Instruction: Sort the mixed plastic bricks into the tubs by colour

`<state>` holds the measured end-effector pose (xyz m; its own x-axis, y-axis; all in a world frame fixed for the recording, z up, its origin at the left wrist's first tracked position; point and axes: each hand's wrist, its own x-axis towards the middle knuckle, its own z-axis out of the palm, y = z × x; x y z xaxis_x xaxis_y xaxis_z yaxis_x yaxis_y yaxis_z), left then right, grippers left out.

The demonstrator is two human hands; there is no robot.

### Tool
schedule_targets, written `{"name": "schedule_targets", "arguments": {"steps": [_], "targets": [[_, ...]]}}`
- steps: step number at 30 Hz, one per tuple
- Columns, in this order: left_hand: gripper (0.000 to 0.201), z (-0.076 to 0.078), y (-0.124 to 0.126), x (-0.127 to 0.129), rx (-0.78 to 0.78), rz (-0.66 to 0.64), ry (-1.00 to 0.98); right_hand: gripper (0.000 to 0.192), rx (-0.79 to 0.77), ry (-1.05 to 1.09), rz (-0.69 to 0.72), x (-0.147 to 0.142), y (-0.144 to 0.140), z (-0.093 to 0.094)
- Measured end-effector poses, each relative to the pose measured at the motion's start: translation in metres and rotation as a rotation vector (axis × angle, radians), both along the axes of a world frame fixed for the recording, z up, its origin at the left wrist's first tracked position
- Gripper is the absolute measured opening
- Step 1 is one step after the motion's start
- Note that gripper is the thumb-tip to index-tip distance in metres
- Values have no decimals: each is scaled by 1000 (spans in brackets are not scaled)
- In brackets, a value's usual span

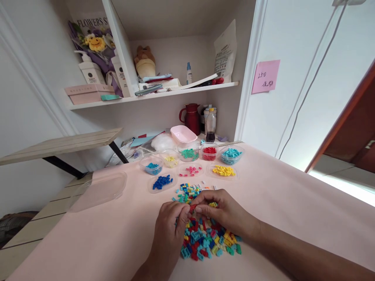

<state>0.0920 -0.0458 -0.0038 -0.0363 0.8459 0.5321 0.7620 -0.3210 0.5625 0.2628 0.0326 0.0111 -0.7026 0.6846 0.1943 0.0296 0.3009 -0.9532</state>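
Observation:
My left hand (pixel 172 220) and my right hand (pixel 221 208) meet over a heap of mixed toy bricks (pixel 202 240) on the pink tablecloth. Between both hands' fingertips is a small red brick (pixel 192 208), pinched from either side; the fingers cover part of it. Blue, turquoise, yellow, green and red bricks lie under and around my hands. Beyond them stand clear tubs sorted by colour: red bricks (pixel 209 153), turquoise bricks (pixel 231 154), green bricks (pixel 189 154), yellow bricks (pixel 223 171), pink bricks (pixel 191 170) and dark blue bricks (pixel 162 181).
A clear lid (pixel 102 189) lies at the left. Behind the tubs are a pink basin (pixel 183 134), a dark red jug (pixel 192 119) and a bottle with a yellow cap (pixel 210 125). A wooden ledge (pixel 61 144) juts in at left, and a laden shelf (pixel 164 93) spans above.

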Motion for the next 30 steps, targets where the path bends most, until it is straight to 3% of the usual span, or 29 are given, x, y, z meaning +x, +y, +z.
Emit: {"name": "schedule_targets", "arguments": {"steps": [11, 30], "targets": [[9, -5, 4, 0, 127, 69, 74, 18, -7, 41, -17, -3, 3, -6], [7, -2, 4, 2, 142, 92, 69, 13, 36, -11, -85, -4, 0, -3]]}}
